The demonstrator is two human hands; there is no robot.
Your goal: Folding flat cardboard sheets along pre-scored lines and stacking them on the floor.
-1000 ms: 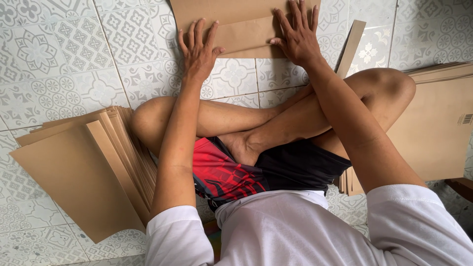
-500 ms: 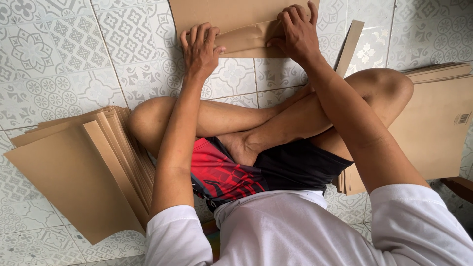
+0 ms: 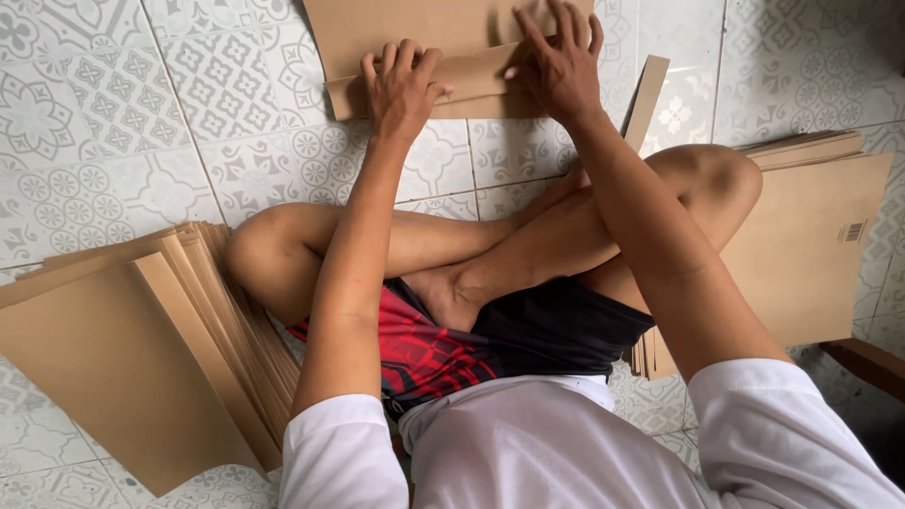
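Fold step was in hand: the cardboard sheet (image 3: 415,38) lay flat on the tiled floor (image 3: 113,141) ahead of the crossed legs, its near flap (image 3: 471,80) turned over. Left hand (image 3: 401,85) pressed palm-down on the flap, fingers spread, grip closed on nothing. Right hand (image 3: 561,61) likewise flat on the flap, no pinch (thumb side partly hidden). My read: the next move called for firm pressure run along the crease. Stacks of flat cardboard sat on the left (image 3: 123,368) and on the right (image 3: 811,245).
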